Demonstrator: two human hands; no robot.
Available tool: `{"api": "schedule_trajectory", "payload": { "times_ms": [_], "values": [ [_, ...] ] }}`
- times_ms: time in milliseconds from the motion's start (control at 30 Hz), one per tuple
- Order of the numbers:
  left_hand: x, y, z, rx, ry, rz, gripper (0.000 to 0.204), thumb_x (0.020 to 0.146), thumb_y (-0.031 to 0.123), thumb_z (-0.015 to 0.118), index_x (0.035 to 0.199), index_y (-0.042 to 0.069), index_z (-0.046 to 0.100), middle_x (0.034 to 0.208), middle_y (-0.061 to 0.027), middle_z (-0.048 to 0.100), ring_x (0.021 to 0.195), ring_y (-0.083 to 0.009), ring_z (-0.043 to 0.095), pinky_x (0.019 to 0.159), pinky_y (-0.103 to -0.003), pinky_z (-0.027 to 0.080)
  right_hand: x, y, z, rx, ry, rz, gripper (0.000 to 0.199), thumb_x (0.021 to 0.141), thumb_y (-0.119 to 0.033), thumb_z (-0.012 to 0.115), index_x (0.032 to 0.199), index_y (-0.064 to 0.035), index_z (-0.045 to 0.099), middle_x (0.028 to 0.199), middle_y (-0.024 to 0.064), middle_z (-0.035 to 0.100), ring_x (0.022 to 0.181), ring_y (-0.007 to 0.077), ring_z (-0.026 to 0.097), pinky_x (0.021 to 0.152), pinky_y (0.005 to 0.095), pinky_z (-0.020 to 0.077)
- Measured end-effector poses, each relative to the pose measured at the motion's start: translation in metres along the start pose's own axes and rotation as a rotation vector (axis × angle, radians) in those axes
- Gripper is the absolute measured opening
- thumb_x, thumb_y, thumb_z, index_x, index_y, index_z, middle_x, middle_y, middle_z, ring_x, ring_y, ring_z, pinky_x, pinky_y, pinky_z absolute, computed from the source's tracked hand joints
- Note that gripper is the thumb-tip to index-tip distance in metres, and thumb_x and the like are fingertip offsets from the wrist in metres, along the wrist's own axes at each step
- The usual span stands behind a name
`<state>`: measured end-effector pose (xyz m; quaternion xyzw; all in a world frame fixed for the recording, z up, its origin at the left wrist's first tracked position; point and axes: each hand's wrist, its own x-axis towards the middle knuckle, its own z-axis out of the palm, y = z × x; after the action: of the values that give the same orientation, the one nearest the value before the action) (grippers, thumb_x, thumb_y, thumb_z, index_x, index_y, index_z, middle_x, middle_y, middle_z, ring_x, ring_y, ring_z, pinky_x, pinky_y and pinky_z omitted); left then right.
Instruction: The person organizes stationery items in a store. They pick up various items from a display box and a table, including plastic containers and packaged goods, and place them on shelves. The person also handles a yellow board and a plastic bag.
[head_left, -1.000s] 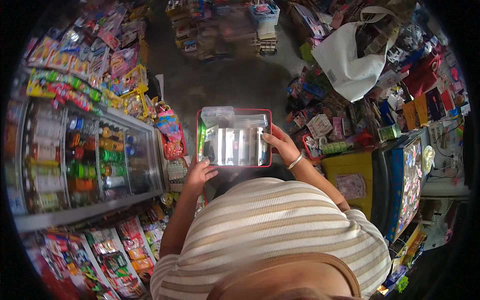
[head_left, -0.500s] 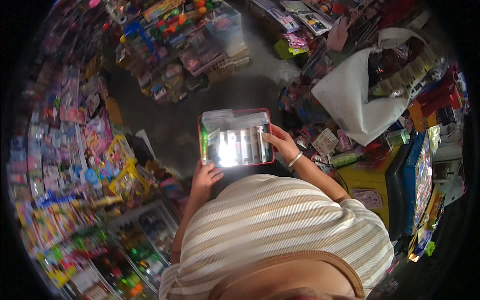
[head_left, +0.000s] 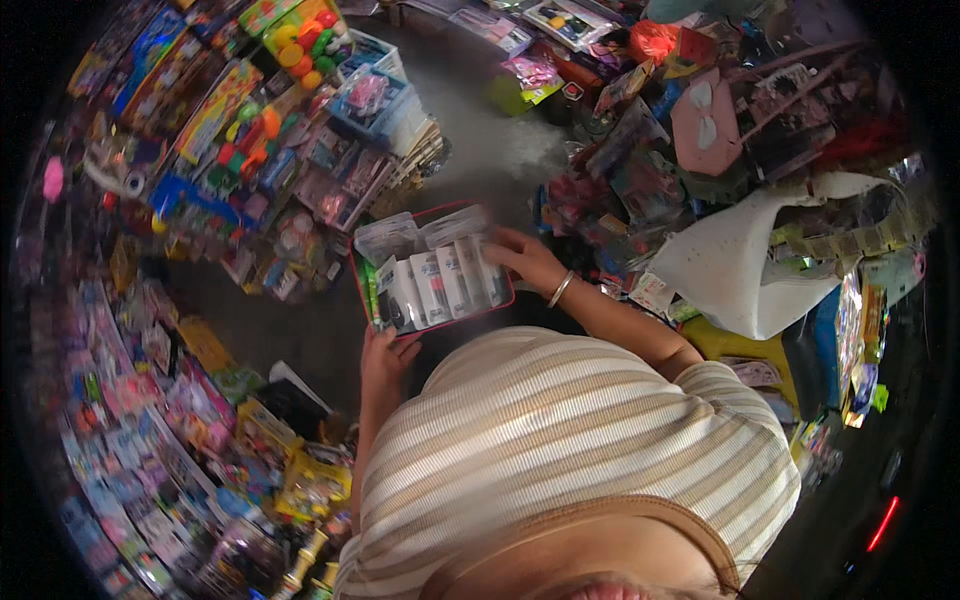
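Observation:
A shallow box with a red rim [head_left: 478, 312] is held in front of my body, tilted a little. Inside stands a row of several white flat packs [head_left: 432, 285] with dark marks on their faces. Clear plastic cases [head_left: 385, 238] lie along the box's far side, and narrow green packs [head_left: 371, 290] line its left end. My left hand [head_left: 384, 355] grips the near left corner, thumb at the rim and fingers partly under the box. At the right end, my right hand [head_left: 528, 262] is closed on the edge, its fingertips reaching over the packs. A bangle circles that wrist.
Crowded goods surround me: toys and blue baskets [head_left: 372, 105] at the far left, bagged items [head_left: 305, 485] at the near left. To the right are a large white bag [head_left: 715, 265], a pink bow-trimmed bag [head_left: 706, 125] and a yellow surface [head_left: 745, 350]. Grey floor [head_left: 480, 130] runs between.
The view has turned, and the box now sits further left and slants. Glare on the packs has faded. My right hand has shifted toward the far end of the box's right side.

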<state>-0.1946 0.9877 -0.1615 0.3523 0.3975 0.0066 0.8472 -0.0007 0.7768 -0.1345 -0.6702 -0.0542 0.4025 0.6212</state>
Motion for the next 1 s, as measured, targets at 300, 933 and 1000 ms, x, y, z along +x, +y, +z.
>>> {"api": "schedule_trajectory", "payload": {
  "times_ms": [300,933,1000],
  "values": [
    [0.160,0.152,0.064,0.259,-0.235,-0.101,0.050,0.081,0.022,0.056,0.126,0.011,0.039,0.108,-0.0066,0.055,0.091,-0.0203,0.059,0.081,-0.035,0.047,0.134,-0.047,-0.025,0.072,0.232,-0.086,0.056,0.086,-0.031,0.061,0.130,-0.0008,0.045,0.122,0.0110,0.054,0.108,0.0187,0.052,0.091,0.0299,0.0414],
    [0.457,0.198,0.313,0.497,-0.329,-0.173,0.063,0.079,0.020,0.061,0.134,0.009,0.033,0.111,-0.0097,0.050,0.096,-0.0212,0.054,0.081,-0.037,0.045,0.339,-0.120,-0.251,-0.394,0.653,-0.032,0.030,0.083,-0.024,0.053,0.088,0.0042,0.059,0.070,0.0198,0.057,0.066,0.0192,0.056,0.064,0.0337,0.0434],
    [0.473,0.206,0.335,0.565,-0.409,-0.137,0.065,0.078,0.022,0.062,0.134,0.008,0.032,0.115,-0.0109,0.048,0.099,-0.0227,0.052,0.082,-0.039,0.044,0.352,-0.132,-0.274,-0.473,0.671,-0.122,0.027,0.085,-0.021,0.054,0.093,0.0037,0.061,0.073,0.0110,0.060,0.068,0.0133,0.055,0.064,0.0295,0.0436]
  ]
}}
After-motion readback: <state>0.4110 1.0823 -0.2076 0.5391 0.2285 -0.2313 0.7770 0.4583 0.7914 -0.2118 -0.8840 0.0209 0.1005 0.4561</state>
